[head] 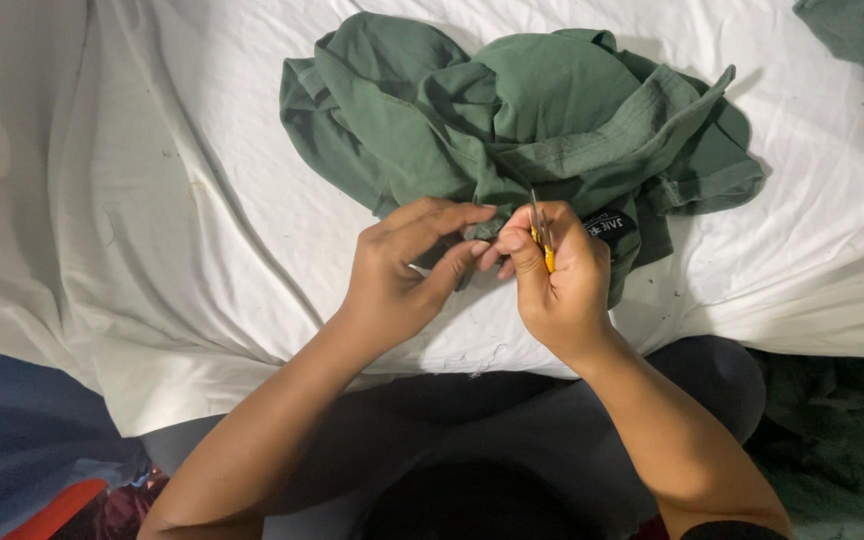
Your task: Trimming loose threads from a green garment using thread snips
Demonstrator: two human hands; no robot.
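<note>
Pinching the green garment's (512,110) edge, the left hand (402,270) faces the right hand (557,280), fist closed around yellow-handled thread snips (542,235)

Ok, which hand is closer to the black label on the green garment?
The right. The right hand, holding small yellow-handled snips, sits right beside the black label on the green garment. The left hand pinches the fabric farther to the left.

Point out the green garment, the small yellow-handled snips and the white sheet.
green garment (552,95), head view, on the broad crumpled panel at its top.
yellow-handled snips (542,235), head view, on the blades above the right hand's fingers.
white sheet (202,200), head view, on the bare cloth left of the garment.
</note>
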